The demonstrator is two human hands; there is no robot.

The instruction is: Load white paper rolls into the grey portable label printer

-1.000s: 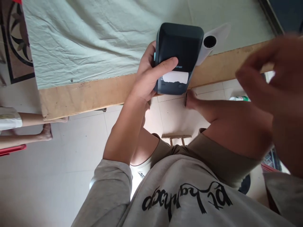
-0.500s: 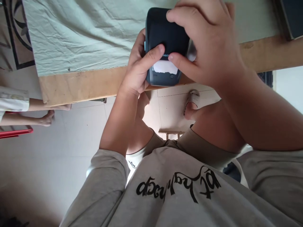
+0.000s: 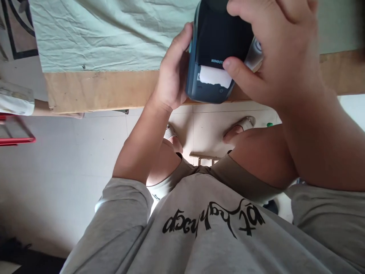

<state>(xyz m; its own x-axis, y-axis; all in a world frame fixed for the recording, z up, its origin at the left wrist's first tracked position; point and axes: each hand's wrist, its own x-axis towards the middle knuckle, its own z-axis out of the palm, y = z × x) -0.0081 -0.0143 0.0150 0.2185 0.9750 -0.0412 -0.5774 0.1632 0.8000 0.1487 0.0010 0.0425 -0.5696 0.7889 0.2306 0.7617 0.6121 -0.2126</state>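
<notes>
A dark label printer marked NIIMBOT is held above the table's front edge, tilted slightly, its far end cut off by the top of the picture. A torn strip of white label paper sticks out of its slot. My left hand grips the printer's left side, thumb along the edge and the other fingers hidden behind it. My right hand is closed round its right side, thumb tip beside the logo and index finger on the top cover. A pale, shiny part shows between the printer and my right palm.
A wooden table covered with a pale green cloth spans the front. At the left are another person's leg and a red-framed seat. A wooden rung shows between my knees.
The printer has shifted right and a little nearer. My left thumb has moved from its top to its left edge. My right hand has moved right with it, and my feet have shifted.
</notes>
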